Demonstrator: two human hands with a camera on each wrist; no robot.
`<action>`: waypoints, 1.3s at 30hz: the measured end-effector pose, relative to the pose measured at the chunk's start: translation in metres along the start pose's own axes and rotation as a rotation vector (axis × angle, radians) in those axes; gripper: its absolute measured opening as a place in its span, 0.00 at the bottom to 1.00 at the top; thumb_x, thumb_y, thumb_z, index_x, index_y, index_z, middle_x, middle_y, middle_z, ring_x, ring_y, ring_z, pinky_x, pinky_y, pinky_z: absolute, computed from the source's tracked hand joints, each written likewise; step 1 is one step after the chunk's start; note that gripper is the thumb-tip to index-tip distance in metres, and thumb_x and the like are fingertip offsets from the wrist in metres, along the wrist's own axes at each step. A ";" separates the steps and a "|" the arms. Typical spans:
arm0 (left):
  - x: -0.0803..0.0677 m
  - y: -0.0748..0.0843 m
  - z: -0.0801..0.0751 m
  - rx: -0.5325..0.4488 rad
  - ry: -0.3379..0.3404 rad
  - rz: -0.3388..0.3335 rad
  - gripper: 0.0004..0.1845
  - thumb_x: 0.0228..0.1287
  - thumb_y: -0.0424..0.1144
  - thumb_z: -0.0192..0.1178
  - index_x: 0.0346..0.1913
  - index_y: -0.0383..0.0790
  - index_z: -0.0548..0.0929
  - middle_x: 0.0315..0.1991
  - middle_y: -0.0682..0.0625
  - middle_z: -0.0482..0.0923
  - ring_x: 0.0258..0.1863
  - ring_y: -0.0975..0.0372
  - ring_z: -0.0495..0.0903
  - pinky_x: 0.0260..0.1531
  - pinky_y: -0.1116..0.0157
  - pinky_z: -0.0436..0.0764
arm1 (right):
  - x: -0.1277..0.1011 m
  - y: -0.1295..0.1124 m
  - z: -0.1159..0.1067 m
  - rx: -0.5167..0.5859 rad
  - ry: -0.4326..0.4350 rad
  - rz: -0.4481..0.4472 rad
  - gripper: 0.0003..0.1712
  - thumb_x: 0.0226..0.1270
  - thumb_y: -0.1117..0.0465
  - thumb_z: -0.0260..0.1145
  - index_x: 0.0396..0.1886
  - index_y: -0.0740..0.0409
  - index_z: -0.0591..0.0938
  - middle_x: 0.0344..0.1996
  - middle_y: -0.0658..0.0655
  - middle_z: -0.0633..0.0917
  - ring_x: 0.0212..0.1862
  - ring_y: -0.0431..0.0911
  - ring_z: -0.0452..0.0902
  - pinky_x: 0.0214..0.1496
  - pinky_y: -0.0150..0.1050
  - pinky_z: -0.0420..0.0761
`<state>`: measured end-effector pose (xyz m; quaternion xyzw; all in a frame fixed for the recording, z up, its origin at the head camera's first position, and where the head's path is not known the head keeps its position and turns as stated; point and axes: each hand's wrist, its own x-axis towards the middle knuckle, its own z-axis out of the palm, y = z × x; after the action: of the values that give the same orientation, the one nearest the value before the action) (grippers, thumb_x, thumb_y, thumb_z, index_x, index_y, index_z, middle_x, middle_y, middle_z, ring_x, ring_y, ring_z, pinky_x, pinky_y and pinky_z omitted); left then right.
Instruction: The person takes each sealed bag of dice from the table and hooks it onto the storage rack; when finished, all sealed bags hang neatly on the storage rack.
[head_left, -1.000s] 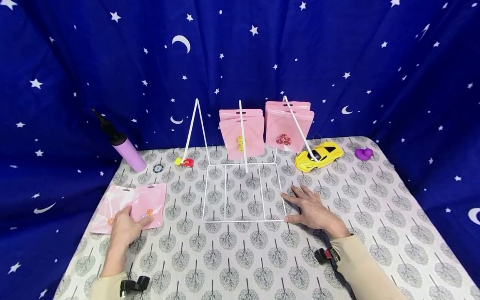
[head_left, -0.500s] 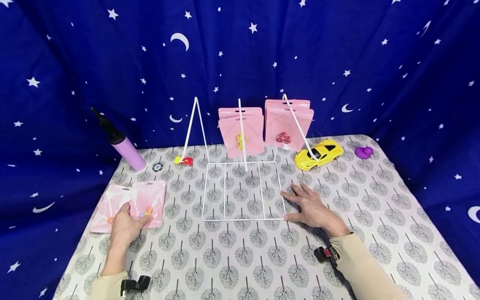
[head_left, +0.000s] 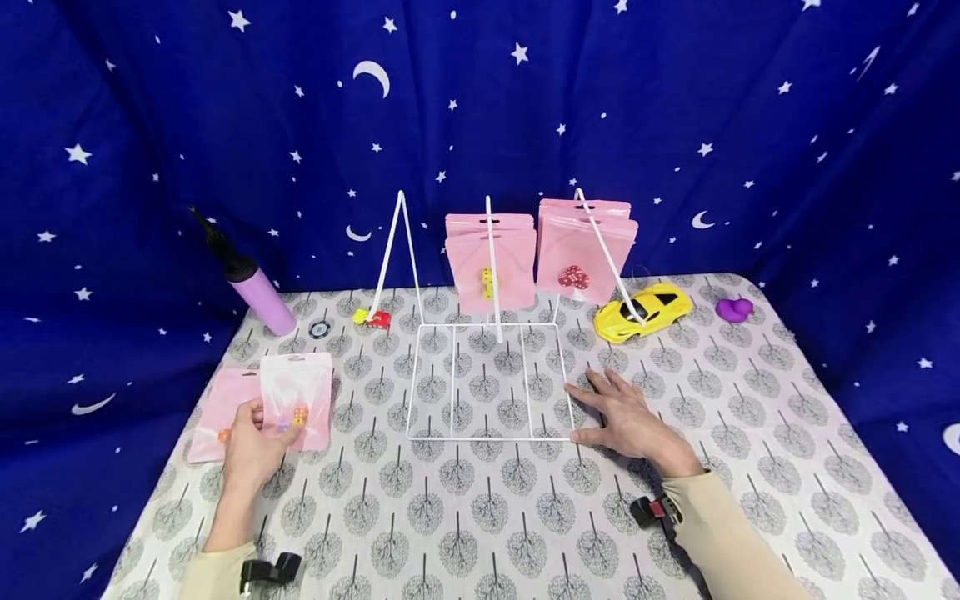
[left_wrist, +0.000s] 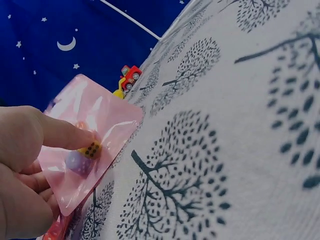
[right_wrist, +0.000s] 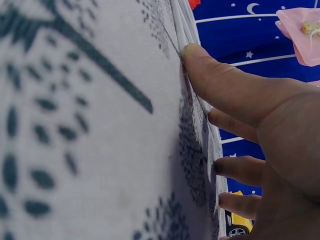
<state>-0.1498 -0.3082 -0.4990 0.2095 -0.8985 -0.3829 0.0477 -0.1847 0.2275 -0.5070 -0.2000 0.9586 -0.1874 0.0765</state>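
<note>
- No words, brand names, labels or printed numbers can be read in any of the views.
- The only countable marks are black pips on the small yellow die (left_wrist: 91,148) inside the clear-fronted pink plastic pouch (left_wrist: 87,137); the face that shows in the left wrist view carries about six dots.
- The red dice (head_left: 573,277) in the pink pouch hanging on the white wire rack (head_left: 487,367) show pale pips, too small to count.

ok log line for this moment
left hand: pinches pink pouch, lifted | right hand: flat on rack base | second pouch: on table
</note>
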 end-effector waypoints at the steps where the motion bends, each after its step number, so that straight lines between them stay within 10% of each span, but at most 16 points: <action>1: 0.000 0.000 0.000 -0.006 0.007 0.011 0.39 0.54 0.36 0.70 0.65 0.28 0.62 0.53 0.32 0.70 0.49 0.43 0.73 0.50 0.50 0.72 | 0.000 0.000 0.000 0.002 0.001 0.001 0.46 0.55 0.41 0.71 0.72 0.47 0.68 0.74 0.71 0.57 0.74 0.72 0.43 0.65 0.79 0.45; 14: -0.012 0.002 -0.001 0.021 0.040 0.099 0.20 0.57 0.44 0.71 0.42 0.31 0.78 0.39 0.33 0.81 0.41 0.46 0.76 0.40 0.55 0.73 | 0.000 0.000 0.002 -0.009 -0.001 0.003 0.46 0.54 0.40 0.71 0.72 0.47 0.68 0.73 0.70 0.58 0.74 0.72 0.43 0.65 0.79 0.46; 27: -0.020 0.021 -0.005 -0.095 0.047 0.139 0.19 0.59 0.40 0.69 0.48 0.31 0.80 0.49 0.31 0.81 0.49 0.47 0.78 0.52 0.55 0.72 | -0.001 0.000 0.001 -0.005 -0.003 0.015 0.46 0.54 0.40 0.71 0.72 0.46 0.68 0.74 0.70 0.57 0.74 0.71 0.42 0.66 0.78 0.45; 39: -0.031 0.043 -0.012 -0.158 0.037 0.163 0.19 0.59 0.40 0.69 0.48 0.32 0.80 0.49 0.35 0.82 0.38 0.76 0.73 0.52 0.64 0.72 | -0.001 0.000 0.000 0.000 -0.002 0.014 0.46 0.55 0.40 0.71 0.72 0.47 0.68 0.74 0.70 0.56 0.74 0.72 0.42 0.66 0.79 0.45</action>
<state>-0.1336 -0.2768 -0.4573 0.1381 -0.8786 -0.4433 0.1116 -0.1839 0.2277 -0.5066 -0.1932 0.9600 -0.1867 0.0786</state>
